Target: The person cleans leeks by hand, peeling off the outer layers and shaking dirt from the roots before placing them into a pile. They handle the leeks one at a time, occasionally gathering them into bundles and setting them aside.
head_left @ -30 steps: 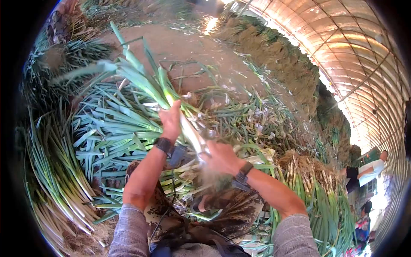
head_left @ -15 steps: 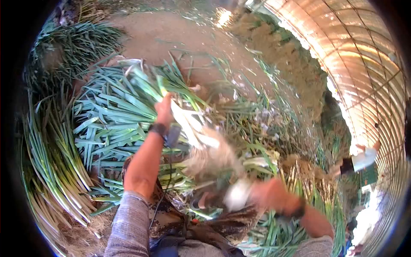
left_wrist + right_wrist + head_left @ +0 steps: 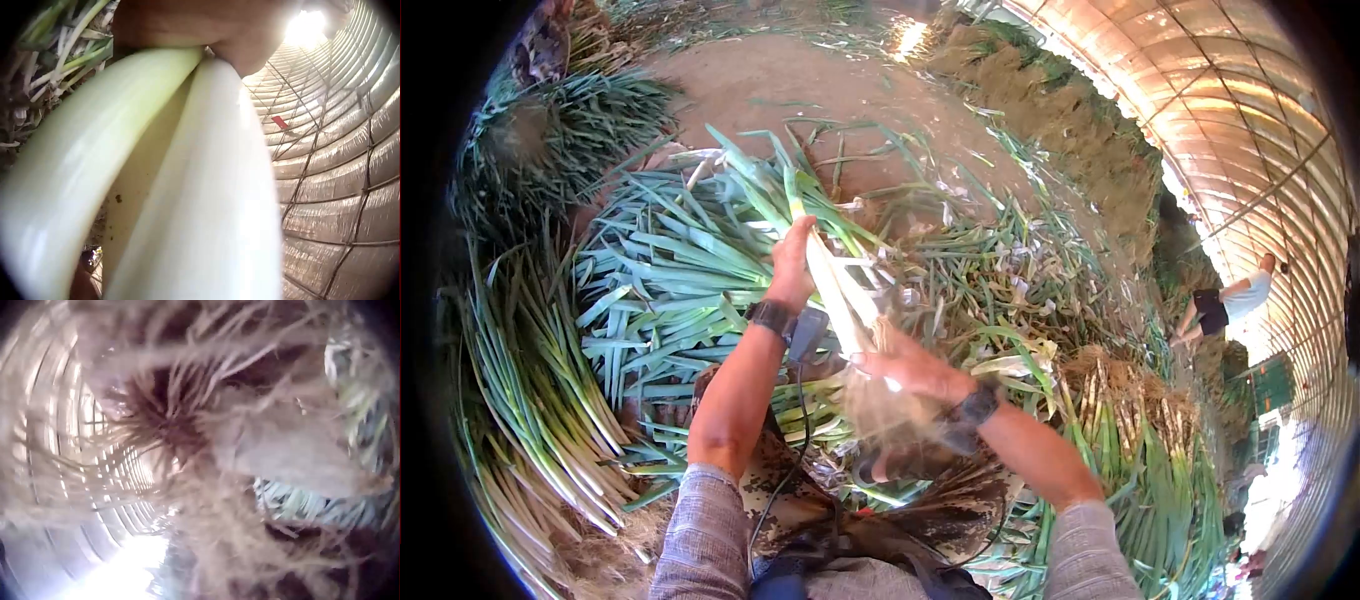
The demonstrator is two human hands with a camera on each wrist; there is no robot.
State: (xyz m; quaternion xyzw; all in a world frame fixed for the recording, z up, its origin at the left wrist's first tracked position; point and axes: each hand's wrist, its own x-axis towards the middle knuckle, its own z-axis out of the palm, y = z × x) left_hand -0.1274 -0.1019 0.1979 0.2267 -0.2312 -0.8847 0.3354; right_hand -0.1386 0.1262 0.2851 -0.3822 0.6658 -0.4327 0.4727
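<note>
In the head view my left hand (image 3: 795,262) grips a few leeks (image 3: 832,280) midway, where white shank turns to green leaf. Their leaves point up and left, their root ends down toward my lap. My right hand (image 3: 910,365) holds the lower ends, thumb laid across the white shanks. Blurred roots (image 3: 890,410) hang below it. Two smooth white shanks (image 3: 219,156) fill the left wrist view, with the left hand (image 3: 181,22) around them at the top. The right wrist view is mostly tangled roots (image 3: 172,428) close to the lens.
A broad heap of leeks (image 3: 660,265) lies to the left, with trimmed leeks (image 3: 550,400) beyond it. Loose leaf scraps (image 3: 1020,260) cover the ground ahead. More leeks (image 3: 1140,470) lie at the right, roots away from me. Another person (image 3: 1230,300) stands at far right under the arched roof (image 3: 1200,100).
My right hand pulled away from the shanks toward lower right with a blurred white piece, then came back to the root ends without it. The left hand kept its grip.
</note>
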